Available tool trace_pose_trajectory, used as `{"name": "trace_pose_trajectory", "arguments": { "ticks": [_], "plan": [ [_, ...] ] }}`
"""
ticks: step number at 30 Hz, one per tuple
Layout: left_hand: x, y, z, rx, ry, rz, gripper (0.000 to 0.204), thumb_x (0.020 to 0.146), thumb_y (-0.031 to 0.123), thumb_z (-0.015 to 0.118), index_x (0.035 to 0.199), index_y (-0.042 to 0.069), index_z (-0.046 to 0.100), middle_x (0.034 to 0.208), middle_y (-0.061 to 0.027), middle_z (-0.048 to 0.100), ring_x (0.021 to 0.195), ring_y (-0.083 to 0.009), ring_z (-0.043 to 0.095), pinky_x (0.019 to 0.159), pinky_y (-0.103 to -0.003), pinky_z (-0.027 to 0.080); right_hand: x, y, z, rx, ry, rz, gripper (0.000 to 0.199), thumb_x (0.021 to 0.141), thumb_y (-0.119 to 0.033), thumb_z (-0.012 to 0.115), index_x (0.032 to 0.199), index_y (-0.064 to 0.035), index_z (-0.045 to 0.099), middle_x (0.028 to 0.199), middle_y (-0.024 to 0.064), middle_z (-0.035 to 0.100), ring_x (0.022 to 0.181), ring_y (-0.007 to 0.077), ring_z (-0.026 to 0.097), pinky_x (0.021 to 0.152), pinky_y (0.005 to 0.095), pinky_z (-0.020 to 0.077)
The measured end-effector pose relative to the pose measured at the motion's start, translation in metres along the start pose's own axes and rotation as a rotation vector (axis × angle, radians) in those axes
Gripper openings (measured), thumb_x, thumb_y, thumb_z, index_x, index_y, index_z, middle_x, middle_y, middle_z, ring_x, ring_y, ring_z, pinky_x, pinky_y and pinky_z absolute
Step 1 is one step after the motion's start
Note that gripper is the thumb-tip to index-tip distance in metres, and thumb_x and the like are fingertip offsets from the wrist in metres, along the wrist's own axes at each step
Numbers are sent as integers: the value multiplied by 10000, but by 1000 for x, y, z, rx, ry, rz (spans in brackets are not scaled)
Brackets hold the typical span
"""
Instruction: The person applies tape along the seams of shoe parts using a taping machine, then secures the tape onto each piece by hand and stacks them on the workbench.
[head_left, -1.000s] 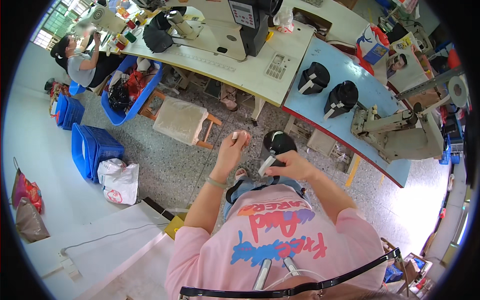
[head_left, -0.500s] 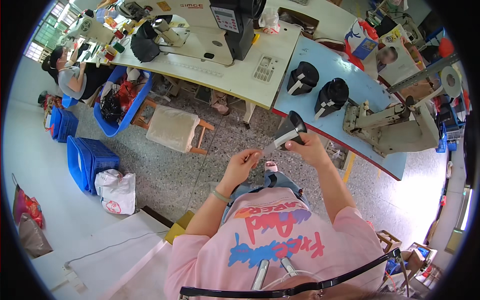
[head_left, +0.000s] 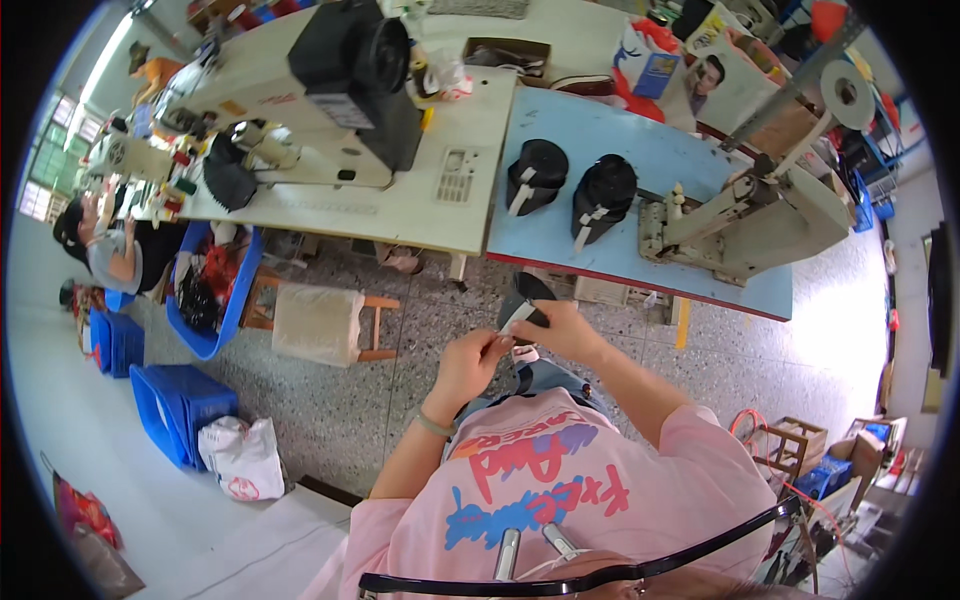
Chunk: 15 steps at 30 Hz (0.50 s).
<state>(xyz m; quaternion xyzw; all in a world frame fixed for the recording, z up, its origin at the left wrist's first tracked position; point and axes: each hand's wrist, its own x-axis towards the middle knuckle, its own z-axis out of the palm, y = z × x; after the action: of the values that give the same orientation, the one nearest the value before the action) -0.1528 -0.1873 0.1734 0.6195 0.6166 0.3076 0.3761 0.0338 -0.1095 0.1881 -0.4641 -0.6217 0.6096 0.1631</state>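
In front of my body I hold a black, curved, cup-like piece (head_left: 524, 290) with a white strip (head_left: 518, 317) along its edge. My right hand (head_left: 563, 332) is closed around the piece from the right. My left hand (head_left: 470, 370) pinches at the lower end of the strip, its fingertips close to those of the right. Beyond my hands, on the blue table (head_left: 690, 140), stand two similar black pieces, one on the left (head_left: 541, 172) and one nearer the middle (head_left: 606, 190), each with a white strip hanging down its front.
A sewing machine (head_left: 300, 110) occupies the pale worktable to the left. Another machine (head_left: 750, 225) sits on the blue table's right. A padded stool (head_left: 318, 323), a blue tub (head_left: 232, 325) and blue baskets (head_left: 185, 405) are at left. A person (head_left: 115, 250) sits at far left.
The view has swung, shifting the tables left in the picture. My hands have come closer together, and the black piece has turned and lowered between them, farther from the blue table's edge.
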Motion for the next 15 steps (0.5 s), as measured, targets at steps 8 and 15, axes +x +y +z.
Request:
{"name": "trace_pose_trajectory", "arguments": {
  "ticks": [8, 15],
  "plan": [
    [24, 9, 35, 57, 101, 302, 153, 861, 119, 550, 748, 16, 562, 669, -139, 537, 607, -313, 532, 538, -356, 403, 17, 26, -16, 336, 146, 105, 281, 789, -297, 675, 834, -20, 664, 709, 83, 635, 653, 168, 602, 605, 326, 481],
    [-19, -31, 15, -214, 375, -466, 337, 931, 245, 474, 726, -17, 526, 663, -147, 555, 574, -263, 517, 558, -347, 399, 61, -8, -110, 857, 251, -115, 255, 861, -231, 633, 932, 14, 618, 831, 74, 643, 755, 161, 625, 719, 282, 508]
  ]
}}
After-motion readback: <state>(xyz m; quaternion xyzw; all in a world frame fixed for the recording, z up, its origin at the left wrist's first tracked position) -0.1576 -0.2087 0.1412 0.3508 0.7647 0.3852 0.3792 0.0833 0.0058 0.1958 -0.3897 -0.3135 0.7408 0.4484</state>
